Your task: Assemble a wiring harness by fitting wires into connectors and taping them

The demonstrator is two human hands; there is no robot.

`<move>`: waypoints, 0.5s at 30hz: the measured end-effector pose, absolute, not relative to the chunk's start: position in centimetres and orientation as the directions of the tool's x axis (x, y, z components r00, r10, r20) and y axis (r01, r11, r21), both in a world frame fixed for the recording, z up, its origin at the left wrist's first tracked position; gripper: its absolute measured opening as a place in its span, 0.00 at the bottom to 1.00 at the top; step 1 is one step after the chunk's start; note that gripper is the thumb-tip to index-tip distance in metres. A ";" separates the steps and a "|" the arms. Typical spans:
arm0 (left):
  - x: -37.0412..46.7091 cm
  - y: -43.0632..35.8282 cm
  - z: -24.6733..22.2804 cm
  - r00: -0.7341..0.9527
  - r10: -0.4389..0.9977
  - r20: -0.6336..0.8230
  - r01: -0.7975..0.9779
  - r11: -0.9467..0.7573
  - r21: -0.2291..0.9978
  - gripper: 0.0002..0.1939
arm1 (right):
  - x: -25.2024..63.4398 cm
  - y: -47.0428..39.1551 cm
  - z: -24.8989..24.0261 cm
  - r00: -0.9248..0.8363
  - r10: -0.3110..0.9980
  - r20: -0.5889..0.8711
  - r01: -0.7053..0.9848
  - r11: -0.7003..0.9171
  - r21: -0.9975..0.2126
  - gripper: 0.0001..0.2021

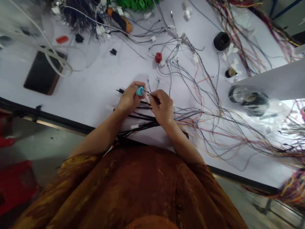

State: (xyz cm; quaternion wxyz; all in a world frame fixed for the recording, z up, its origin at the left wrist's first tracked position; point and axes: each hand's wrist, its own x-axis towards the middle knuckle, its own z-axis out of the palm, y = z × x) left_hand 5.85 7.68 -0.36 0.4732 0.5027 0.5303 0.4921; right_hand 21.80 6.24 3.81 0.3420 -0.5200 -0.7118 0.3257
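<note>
My left hand (129, 99) is closed around a light-blue wire connector (140, 91), its face with small holes turned toward my right hand. A few wires, some orange, run out of that face. Close beside it, my right hand (162, 106) pinches a thin dark wire (149, 93), whose tip points at the connector. Whether the tip touches the connector is too small to tell. Black sleeved cables (143, 117) pass beneath both hands. Two loose wire ends with blue tips (157, 80) stand up just beyond my fingers.
A red connector (158, 57) lies among loose wires past my hands. An orange-and-black handled tool (120, 20) rests near green parts (134, 4). At left is a dark phone-like slab (45, 71). A black ring (221, 41) and wire bundles (238, 140) occupy the right.
</note>
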 end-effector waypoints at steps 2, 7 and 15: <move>5.9 7.4 0.2 -0.040 0.999 -0.016 0.033 0.017 0.999 0.15 | 21.6 6.2 3.7 -0.216 0.969 0.118 0.540 0.219 -0.813 0.08; 6.2 7.3 1.2 -0.099 0.995 -0.017 0.045 0.022 0.999 0.12 | 21.3 6.6 3.4 -0.178 0.982 0.069 0.548 0.157 -0.822 0.10; 6.6 7.2 0.9 -0.103 0.994 -0.040 -0.185 0.021 0.983 0.13 | 21.3 6.7 2.7 -0.123 0.984 0.132 0.508 0.177 -0.843 0.13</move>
